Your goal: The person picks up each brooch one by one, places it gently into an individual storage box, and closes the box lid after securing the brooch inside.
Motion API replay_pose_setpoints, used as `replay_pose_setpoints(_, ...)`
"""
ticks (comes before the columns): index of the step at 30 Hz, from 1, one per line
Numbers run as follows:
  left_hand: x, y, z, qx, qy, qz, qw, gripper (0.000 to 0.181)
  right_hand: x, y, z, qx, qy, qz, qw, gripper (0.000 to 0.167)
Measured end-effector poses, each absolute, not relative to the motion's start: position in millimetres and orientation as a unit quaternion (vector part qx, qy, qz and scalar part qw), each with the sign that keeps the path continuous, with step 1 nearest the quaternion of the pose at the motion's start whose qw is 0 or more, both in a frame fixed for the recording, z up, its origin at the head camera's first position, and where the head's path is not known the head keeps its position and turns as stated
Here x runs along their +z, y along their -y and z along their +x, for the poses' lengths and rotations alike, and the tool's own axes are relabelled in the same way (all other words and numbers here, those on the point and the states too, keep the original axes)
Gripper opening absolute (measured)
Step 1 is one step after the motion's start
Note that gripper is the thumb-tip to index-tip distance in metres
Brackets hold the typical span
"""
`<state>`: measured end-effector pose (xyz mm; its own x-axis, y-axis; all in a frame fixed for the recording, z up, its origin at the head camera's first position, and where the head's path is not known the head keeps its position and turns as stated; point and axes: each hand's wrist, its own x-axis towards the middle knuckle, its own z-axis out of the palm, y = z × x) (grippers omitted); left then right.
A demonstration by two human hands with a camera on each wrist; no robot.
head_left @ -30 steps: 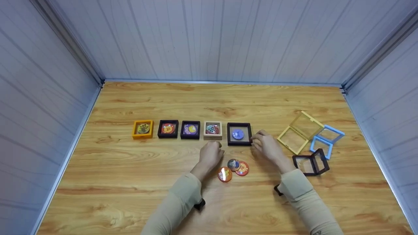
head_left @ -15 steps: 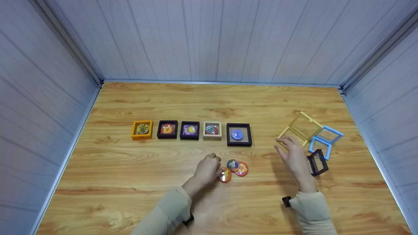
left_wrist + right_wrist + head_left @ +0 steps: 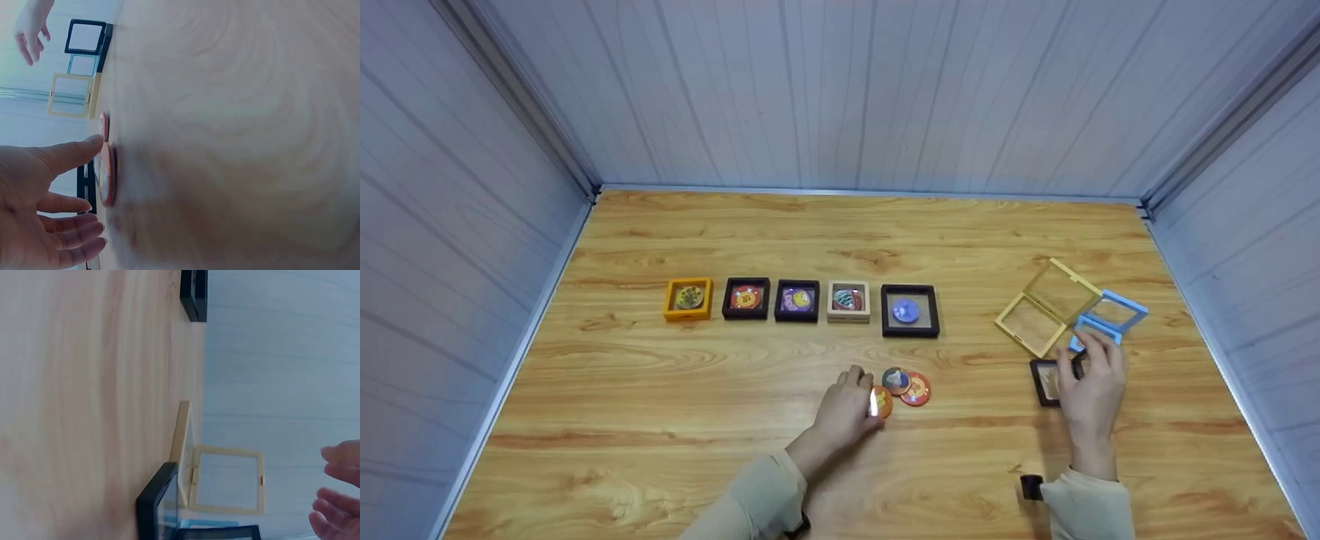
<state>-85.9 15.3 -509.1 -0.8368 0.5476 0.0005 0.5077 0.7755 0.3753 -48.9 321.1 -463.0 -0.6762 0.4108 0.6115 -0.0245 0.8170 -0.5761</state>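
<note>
My left hand is at the orange round badge, thumb at its near edge and fingers at its left. In the left wrist view the fingers are apart and not curled round it; whether the thumb touches is unclear. Beside it, a dark badge overlaps a red badge. My right hand hovers above an opened small black display frame, partly covering it. The right wrist view shows that hand holding nothing, its fingertips apart, with the black frame below.
Across the table stand closed display frames with badges inside: orange, two small black ones, cream and larger black. At right, a yellow frame and blue frame stand opened. White panels enclose the table.
The right hand has left the large black frame and moved right, over the small opened black frame. The left hand has come down toward me to the orange badge.
</note>
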Motion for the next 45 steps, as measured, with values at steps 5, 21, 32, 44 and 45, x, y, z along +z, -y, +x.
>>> replay_pose_setpoints(5, -514.4, -19.0, -81.9, 0.161, -0.947, 0.277, 0.032, 0.069, -469.5, -329.3, -37.8, 0.263, 0.869, -0.184, 0.376, 0.036)
replay_pose_setpoints(21, -511.0, -23.9, -81.1, 0.155, -0.955, 0.244, 0.058, 0.051, -477.7, -343.0, -19.2, 0.256, 0.876, -0.289, 0.29, 0.041)
replay_pose_setpoints(32, -511.9, -19.8, -82.4, 0.225, -0.944, 0.223, 0.093, 0.048, -482.0, -347.3, -14.5, 0.245, 0.875, -0.292, 0.298, 0.024)
replay_pose_setpoints(44, -512.3, -12.4, -81.1, 0.309, -0.923, 0.223, 0.049, 0.04, -487.0, -348.1, -12.6, 0.233, 0.884, -0.246, 0.324, 0.017)
replay_pose_setpoints(45, -512.3, -11.7, -81.1, 0.316, -0.921, 0.224, 0.041, 0.04, -487.2, -347.3, -12.7, 0.233, 0.884, -0.242, 0.326, 0.017)
